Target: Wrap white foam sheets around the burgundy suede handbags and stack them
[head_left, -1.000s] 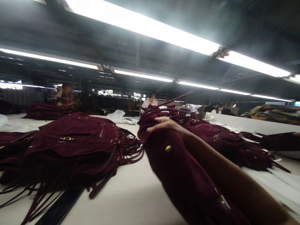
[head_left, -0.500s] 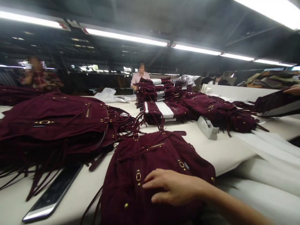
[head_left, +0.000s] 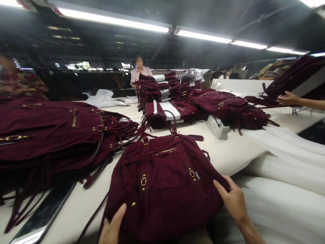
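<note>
A burgundy handbag (head_left: 167, 173) with brass buckles and studs lies front side up on the pale table, its handles pointing away from me. My left hand (head_left: 113, 225) grips its near left corner, thumb on top and fingers hidden beneath. On the opposite side my right hand (head_left: 232, 196) holds the edge, thumb on the front and the other fingers around the border. Both hands are closed on the bag's sides.
More burgundy bags (head_left: 50, 132) are heaped at left, above a dark flat slab (head_left: 45, 213). Behind are a wrapped bag stack (head_left: 158, 89) and a grey tape dispenser (head_left: 217, 127). White sheeting (head_left: 279, 200) lies right. A co-worker's hand (head_left: 289, 98) is beside a raised bag.
My right hand has moved from the bag's front to its right edge. My left hand has come into view on the left corner. At right, a co-worker's bag has been lifted.
</note>
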`<state>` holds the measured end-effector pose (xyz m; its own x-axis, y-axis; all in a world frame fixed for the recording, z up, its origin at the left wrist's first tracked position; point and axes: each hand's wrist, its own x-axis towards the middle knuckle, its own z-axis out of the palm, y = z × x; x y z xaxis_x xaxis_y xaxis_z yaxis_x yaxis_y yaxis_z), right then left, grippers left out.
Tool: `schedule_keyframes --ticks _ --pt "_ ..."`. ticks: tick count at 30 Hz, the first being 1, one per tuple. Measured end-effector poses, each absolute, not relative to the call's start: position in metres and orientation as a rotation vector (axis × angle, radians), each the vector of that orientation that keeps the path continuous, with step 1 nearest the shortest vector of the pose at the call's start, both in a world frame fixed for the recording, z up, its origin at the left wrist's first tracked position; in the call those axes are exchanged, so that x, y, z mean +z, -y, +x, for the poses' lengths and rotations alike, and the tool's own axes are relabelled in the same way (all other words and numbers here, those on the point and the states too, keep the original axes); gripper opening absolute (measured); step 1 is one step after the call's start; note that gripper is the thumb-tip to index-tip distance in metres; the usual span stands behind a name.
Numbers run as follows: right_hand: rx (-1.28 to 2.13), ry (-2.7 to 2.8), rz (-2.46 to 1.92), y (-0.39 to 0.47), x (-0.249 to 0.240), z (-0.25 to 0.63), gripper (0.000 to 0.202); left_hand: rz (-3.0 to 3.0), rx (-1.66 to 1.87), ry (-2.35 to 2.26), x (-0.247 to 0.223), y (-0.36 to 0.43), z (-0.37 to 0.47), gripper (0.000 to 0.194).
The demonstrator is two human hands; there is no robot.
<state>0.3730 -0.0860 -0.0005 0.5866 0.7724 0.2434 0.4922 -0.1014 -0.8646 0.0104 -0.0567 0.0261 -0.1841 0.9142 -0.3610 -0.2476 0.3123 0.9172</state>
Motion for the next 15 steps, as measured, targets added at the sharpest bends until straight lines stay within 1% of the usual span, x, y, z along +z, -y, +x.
schedule_keyframes --ticks 3,5,7,9,10,12,14,15 --pt "0.137 0.979 -1.757 0.069 0.007 0.372 0.04 0.65 1.127 -1.293 0.036 0.029 0.017 0.048" --pt "0.085 0.947 -1.772 0.056 0.009 0.377 0.041 0.739 1.022 -1.28 0.041 0.019 0.016 0.053" --pt "0.083 0.938 -1.804 0.049 0.009 0.383 0.042 0.923 0.893 -1.419 0.042 0.016 0.009 0.062" --pt "0.078 0.951 -1.832 0.049 0.006 0.387 0.043 1.123 0.828 -1.733 0.04 0.017 -0.002 0.069" --pt "0.067 0.955 -1.837 0.05 0.005 0.389 0.044 1.236 0.872 -1.905 0.039 0.017 -0.007 0.073" --pt "0.027 0.965 -1.833 0.05 0.005 0.393 0.046 1.524 1.08 -2.138 0.038 0.015 -0.013 0.078" --pt "-0.027 0.965 -1.838 0.047 0.007 0.399 0.046 1.838 1.236 -2.1 0.041 0.01 -0.012 0.072" --pt "-0.04 0.97 -1.86 0.045 0.009 0.402 0.047 1.961 1.213 -2.011 0.045 0.006 -0.009 0.065"
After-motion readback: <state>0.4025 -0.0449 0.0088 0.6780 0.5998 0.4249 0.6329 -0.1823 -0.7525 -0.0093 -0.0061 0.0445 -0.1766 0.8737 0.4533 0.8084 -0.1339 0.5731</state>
